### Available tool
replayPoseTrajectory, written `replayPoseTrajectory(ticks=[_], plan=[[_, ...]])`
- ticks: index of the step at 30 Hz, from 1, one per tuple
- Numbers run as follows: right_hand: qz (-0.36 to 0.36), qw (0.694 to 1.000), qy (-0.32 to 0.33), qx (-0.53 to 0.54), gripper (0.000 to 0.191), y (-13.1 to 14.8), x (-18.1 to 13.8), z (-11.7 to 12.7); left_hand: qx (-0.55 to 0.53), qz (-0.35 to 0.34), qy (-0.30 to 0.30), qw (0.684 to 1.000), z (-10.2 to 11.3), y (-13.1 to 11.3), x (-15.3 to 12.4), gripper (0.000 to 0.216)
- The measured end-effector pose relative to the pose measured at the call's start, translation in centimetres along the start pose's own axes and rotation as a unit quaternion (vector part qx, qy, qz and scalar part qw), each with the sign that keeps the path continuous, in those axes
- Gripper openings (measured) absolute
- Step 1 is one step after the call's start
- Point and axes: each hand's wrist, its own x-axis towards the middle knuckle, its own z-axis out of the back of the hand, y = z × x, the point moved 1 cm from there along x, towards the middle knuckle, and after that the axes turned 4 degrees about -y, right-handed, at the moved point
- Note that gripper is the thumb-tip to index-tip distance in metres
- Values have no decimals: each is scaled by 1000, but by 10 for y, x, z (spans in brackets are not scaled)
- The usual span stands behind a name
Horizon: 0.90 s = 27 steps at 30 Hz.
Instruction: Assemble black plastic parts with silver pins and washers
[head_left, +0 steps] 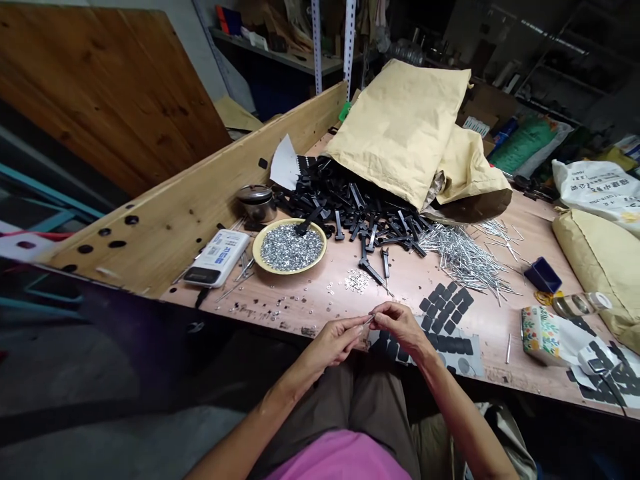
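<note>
Head view: at the front edge of the wooden desk [320, 303], the left hand [337, 340] and the right hand [400, 327] each pinch one thin silvery metal pin [369, 321] between thumb and fingertip, so it lies roughly level between them. Whether anything sits on the pin is too small to tell. Done well, this grip probably wants light pressure near the pin's ends and wrists kept low — the small scatter of silver washers [357, 281] lies just beyond, the round yellow dish of washers [287, 271] further left.
</note>
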Motion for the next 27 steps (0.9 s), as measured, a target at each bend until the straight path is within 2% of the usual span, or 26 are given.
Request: replayPoseTrajectory(ticks=[3, 5, 7, 9, 12, 14, 16, 20, 25, 27], plan=[[9, 1000, 3, -15, 35, -2, -3, 5, 26, 15, 7, 1000, 0, -4, -1, 71], [55, 997, 2, -57, 32, 2, -7, 6, 45, 26, 10, 999, -1, -4, -1, 68], [117, 986, -2, -121, 28, 8, -11, 8, 86, 5, 9, 996, -2, -3, 0, 61], [167, 969, -10, -179, 26, 13, -16, 9, 159, -84, -23, 983, -4, 0, 0, 47], [187, 960, -23, -208, 28, 15, -20, 10, 285, -253, -109, 918, -9, 1, -1, 31], [186, 960, -28, -205, 29, 14, -21, 11, 334, -295, -129, 886, -12, 2, -1, 30], [194, 959, -33, -205, 30, 14, -22, 11, 343, -299, -121, 882, -14, 2, 1, 30], [217, 949, -41, -224, 30, 16, -24, 12, 308, -300, -110, 896, -17, 3, 4, 28], [238, 933, -74, -260, 28, 19, -32, 12, 332, -322, -131, 877, -21, 7, 4, 28], [256, 920, -78, -285, 27, 18, -35, 12, 323, -315, -114, 885, -22, 7, 5, 27]])
